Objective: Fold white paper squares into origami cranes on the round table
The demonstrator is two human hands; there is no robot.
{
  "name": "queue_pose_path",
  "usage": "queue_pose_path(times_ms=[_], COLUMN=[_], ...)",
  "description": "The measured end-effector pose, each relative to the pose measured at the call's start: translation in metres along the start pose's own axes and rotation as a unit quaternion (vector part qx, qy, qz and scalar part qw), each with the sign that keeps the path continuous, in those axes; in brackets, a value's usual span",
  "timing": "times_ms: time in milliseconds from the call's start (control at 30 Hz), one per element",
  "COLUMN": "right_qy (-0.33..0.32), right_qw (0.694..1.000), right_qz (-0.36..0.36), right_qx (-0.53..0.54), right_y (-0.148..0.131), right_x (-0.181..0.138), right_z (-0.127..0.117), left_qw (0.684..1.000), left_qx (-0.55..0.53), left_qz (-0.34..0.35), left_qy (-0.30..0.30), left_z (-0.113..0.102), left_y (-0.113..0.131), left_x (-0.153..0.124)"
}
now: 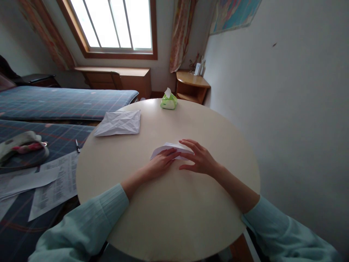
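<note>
A folded sheet of white paper lies near the middle of the round cream table. My left hand rests flat over its near left part, fingers stretched out and pointing right. From the right, my right hand reaches over the paper's right end with its fingers spread. Whether the right fingertips touch the paper, I cannot tell. Both hands hide much of the near edge. Further left on the table is a larger piece of creased white paper, its surface marked by crossing fold lines.
A green tissue pack stands at the table's far edge. To the left, beds with plaid covers hold printed sheets, a pen and a bag. A white wall runs along the right.
</note>
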State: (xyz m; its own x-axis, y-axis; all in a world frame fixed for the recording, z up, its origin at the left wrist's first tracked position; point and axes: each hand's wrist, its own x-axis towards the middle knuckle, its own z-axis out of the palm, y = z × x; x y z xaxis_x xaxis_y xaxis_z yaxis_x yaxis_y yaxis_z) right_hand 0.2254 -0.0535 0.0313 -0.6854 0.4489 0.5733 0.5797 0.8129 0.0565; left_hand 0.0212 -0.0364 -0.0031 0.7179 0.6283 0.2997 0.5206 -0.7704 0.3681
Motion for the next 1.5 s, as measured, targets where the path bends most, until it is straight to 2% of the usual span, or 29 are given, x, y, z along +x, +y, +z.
queue_pose_path(times_ms=[200,400,633,833,933,1100,1200,1300,1400,1500], right_qy=[0.005,0.021,0.039,0.052,0.06,0.101,0.114,0.105,0.081,0.062], right_qw=[0.999,0.994,0.993,0.989,0.987,0.978,0.975,0.976,0.978,0.975], right_qz=[0.042,0.094,0.109,0.133,0.147,0.161,0.161,0.154,0.156,0.176], right_qx=[-0.019,-0.046,-0.035,-0.032,-0.041,-0.082,-0.099,-0.111,-0.114,-0.117], right_y=[0.007,0.005,0.006,0.005,0.003,0.001,0.002,0.002,0.004,0.005], right_x=[0.0,0.0,-0.002,0.0,0.002,0.004,0.004,0.004,0.004,0.003], right_z=[0.0,-0.001,0.006,0.012,0.011,0.009,0.009,0.011,0.013,0.014], left_qw=[0.999,0.993,0.991,0.977,0.976,0.979,0.967,0.959,0.969,0.983], left_qx=[-0.019,0.007,-0.045,-0.072,-0.094,-0.159,-0.232,-0.264,-0.215,-0.105], left_qz=[0.005,-0.041,-0.078,-0.15,-0.156,-0.119,-0.101,-0.101,-0.121,-0.144], left_qy=[0.031,0.112,0.099,0.136,0.123,0.05,0.009,0.003,0.026,0.04], left_z=[0.0,-0.007,-0.005,-0.003,-0.002,0.0,0.002,0.005,0.005,0.002], left_y=[-0.005,-0.008,-0.008,-0.009,-0.007,0.002,0.006,0.009,0.011,0.013], left_x=[0.002,0.001,0.002,0.005,0.006,0.006,0.005,0.004,0.004,0.004])
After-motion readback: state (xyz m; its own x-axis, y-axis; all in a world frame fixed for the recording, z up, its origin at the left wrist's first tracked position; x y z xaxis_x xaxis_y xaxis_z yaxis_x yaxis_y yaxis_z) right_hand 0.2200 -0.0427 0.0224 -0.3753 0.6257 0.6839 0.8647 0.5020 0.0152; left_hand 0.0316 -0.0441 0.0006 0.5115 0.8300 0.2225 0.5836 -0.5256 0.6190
